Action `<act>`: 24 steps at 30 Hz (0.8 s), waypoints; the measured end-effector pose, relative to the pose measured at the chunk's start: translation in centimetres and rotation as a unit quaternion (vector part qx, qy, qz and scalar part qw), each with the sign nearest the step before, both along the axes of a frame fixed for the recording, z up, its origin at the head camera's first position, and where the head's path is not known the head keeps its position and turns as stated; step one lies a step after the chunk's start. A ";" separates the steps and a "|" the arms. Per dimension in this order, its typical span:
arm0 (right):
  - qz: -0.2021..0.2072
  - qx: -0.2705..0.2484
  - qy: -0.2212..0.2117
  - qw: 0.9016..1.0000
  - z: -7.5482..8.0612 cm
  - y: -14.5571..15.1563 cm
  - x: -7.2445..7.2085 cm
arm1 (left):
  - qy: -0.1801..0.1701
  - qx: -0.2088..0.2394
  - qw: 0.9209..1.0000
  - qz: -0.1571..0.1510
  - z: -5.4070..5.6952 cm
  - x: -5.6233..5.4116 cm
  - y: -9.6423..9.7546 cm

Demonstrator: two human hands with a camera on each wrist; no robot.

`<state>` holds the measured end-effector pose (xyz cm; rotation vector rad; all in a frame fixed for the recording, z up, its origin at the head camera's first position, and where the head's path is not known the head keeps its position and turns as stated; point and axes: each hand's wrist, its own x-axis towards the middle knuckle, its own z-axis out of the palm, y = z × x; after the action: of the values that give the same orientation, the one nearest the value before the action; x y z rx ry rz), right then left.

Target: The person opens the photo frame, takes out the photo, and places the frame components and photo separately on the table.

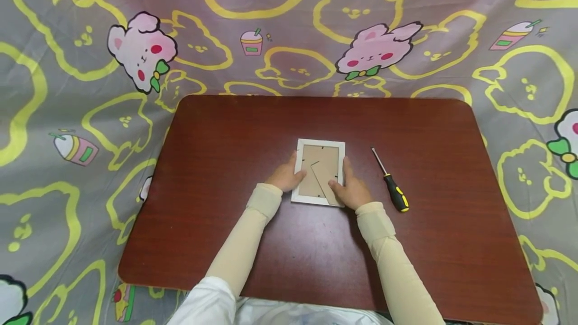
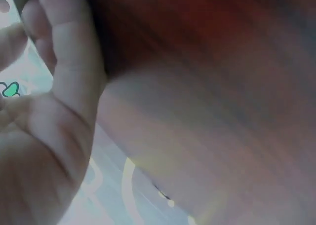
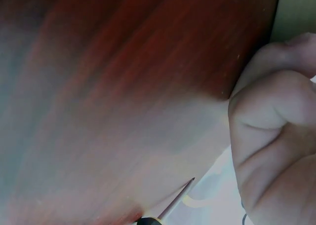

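While the person's left grip [image 1: 287, 174] and right grip [image 1: 355, 189] pinch the picture frame [image 1: 321, 143] by its two long sides, each thumb lies over the back face, which is turned up toward the head camera. The fingers bend round the sides — how far they reach underneath is hidden. Inside the white border sits a brown backing board [image 1: 327, 157], held about its rim by what look like small dark tabs [image 1: 322, 148], with a slanting stand [image 1: 331, 197] of similar brown near the right thumb. The frame should be light and stiff, easily carried between two hands; the smooth border may slip a little, and any glass on the hidden side would be the fragile part. The long borders are the best hold, since the stand could bend or pull at its hinge if it took the weight. The frame is over the middle of the bench [image 1: 217, 164]; whether its lower edge touches the wood, I cannot tell. To its right, apart from the right grip, lies a screwdriver [image 1: 392, 187] — blade pointing away from the person. Beyond hangs a cartoon-printed cloth [image 1: 298, 29].
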<state>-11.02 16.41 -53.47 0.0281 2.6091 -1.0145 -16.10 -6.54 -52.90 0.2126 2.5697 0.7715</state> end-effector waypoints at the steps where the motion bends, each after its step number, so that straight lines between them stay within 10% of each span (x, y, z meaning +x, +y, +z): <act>1: 0.004 -0.001 0.001 1.000 0.0 0.0 0.0 | -0.004 0.000 1.000 -0.001 0.2 0.0 -0.1; 8: 0.020 0.001 0.007 1.000 0.2 0.1 0.0 | 0.018 -0.048 0.996 -0.067 1.2 -0.8 -0.9; 14: 0.021 0.012 -0.004 1.000 0.0 0.1 0.0 | 0.036 -0.119 0.978 -0.170 1.5 -1.2 -0.8; 24: 0.024 0.026 -0.001 0.999 0.3 0.0 -0.1 | 0.031 -0.162 0.966 -0.201 1.1 -1.6 -0.5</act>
<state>-11.07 16.37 -53.15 -0.0200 2.6212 -0.9289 -17.70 -7.05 -51.77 0.6352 2.5404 0.1963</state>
